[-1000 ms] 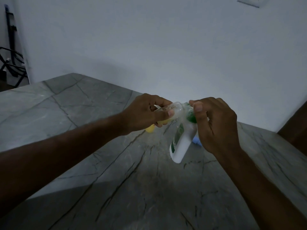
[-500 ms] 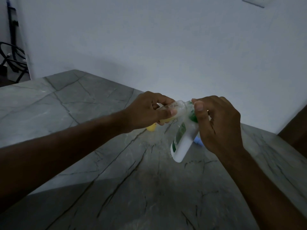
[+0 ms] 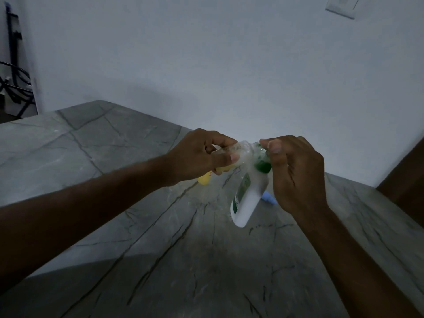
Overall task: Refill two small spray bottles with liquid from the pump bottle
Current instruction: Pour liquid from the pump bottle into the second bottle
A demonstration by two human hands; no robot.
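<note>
Above the grey surface (image 3: 160, 260), the left hand (image 3: 195, 154) has its grip around a small clear spray bottle (image 3: 238, 152); the right hand (image 3: 296, 173) pinches the white pump bottle (image 3: 250, 198) at its green top, touching the spray bottle's mouth.

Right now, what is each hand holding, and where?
Left hand grips the small clear spray bottle by its body; right hand grips the pump bottle at its green top.
</note>
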